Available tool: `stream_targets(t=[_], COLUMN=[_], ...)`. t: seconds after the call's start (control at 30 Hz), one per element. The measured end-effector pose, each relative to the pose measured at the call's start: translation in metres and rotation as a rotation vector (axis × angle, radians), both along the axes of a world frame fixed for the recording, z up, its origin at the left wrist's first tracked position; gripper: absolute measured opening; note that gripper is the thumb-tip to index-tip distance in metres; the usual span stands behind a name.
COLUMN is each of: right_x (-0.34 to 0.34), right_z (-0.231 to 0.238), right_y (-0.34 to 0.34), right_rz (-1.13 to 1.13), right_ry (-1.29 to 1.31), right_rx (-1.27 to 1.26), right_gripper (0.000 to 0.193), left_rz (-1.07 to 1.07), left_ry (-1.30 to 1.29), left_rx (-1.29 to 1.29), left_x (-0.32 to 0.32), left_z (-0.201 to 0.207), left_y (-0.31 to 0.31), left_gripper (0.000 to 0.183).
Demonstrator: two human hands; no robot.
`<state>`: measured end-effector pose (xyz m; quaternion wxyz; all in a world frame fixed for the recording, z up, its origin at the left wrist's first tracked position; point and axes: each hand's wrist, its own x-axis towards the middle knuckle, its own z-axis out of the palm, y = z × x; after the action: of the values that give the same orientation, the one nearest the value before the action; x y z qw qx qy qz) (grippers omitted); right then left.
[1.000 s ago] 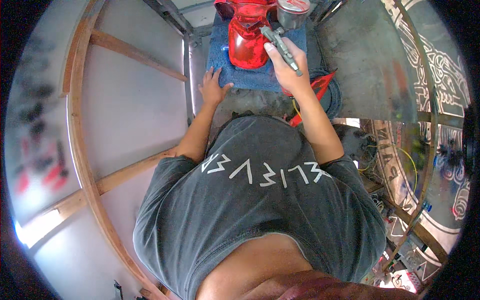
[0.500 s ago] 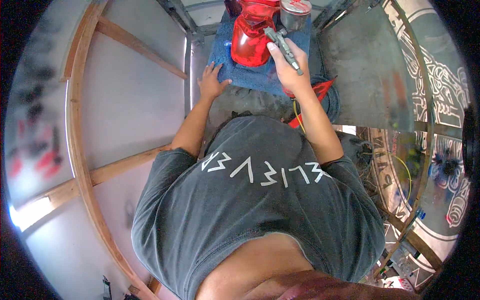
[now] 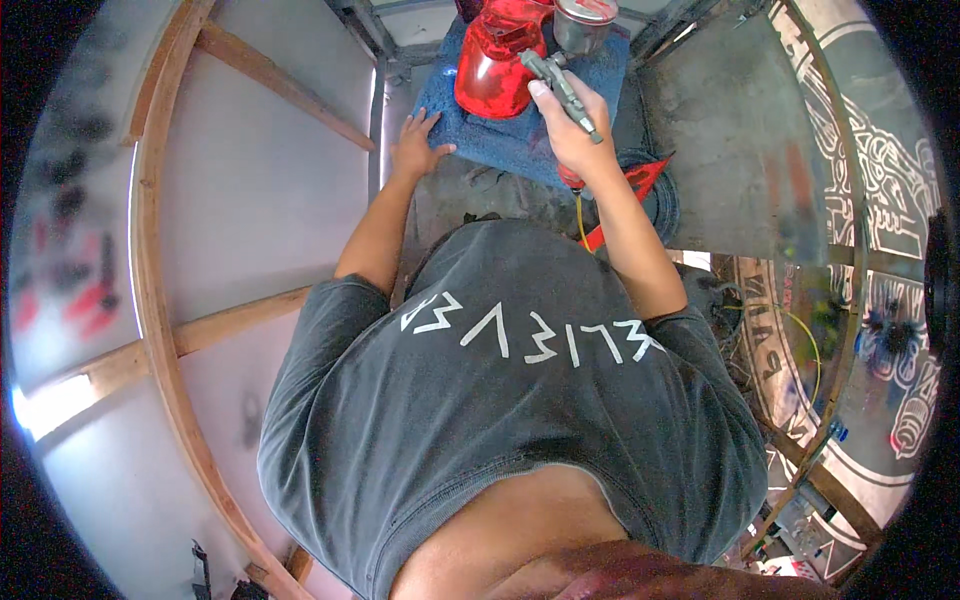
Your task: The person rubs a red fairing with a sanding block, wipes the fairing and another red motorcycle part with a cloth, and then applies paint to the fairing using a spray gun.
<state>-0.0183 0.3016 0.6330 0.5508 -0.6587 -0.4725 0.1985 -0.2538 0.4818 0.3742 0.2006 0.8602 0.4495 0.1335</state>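
Note:
My right hand (image 3: 578,138) is closed around a grey metal airbrush (image 3: 566,97), its nozzle end pointing toward the red piece and its back end toward me. A yellow hose (image 3: 582,222) hangs below that hand. Just left of the airbrush, a glossy red curved shell (image 3: 492,84) rests on a blue cloth (image 3: 480,145) covering a raised stand; its far end is cut off by the picture's top edge. My left hand (image 3: 418,150) is open, fingers spread, at the cloth's left edge. Whether it presses on the stand, I cannot tell.
A round metal can (image 3: 584,30) with red stains on its lid stands behind the airbrush. Pale panels on a wooden frame (image 3: 160,230) close in the left side. At right are a grey panel (image 3: 735,160), a coiled dark hose (image 3: 665,205) and a red pointed piece (image 3: 648,178).
The red shell and the can appear slightly farther up and left in view. My left hand has shifted a little left and away, still spread. The airbrush stays in my right hand.

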Motion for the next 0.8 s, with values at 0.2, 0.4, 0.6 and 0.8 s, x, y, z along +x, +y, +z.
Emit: stream_targets(t=[0.2, 0.4, 0.6, 0.8], right_x=[-0.004, 0.001, 0.004, 0.002], right_z=[-0.015, -0.009, -0.012, -0.013], right_y=[0.002, 0.002, 0.002, 0.003], right_rz=[-0.010, -0.043, -0.030, -0.083], right_ry=[0.102, 0.093, 0.065, -0.046], right_rx=[0.106, 0.065, 0.079, 0.099], right_gripper=[0.027, 0.026, 0.025, 0.025], left_rz=[-0.013, 0.011, 0.028, 0.030], left_ry=[-0.009, 0.026, 0.060, 0.029], left_rx=[0.004, -0.007, -0.056, -0.061], left_x=[0.002, 0.002, 0.003, 0.003], left_z=[-0.001, 0.005, 0.012, 0.008], left_y=[-0.002, -0.011, -0.011, -0.010], left_gripper=[0.086, 0.086, 0.088, 0.088])
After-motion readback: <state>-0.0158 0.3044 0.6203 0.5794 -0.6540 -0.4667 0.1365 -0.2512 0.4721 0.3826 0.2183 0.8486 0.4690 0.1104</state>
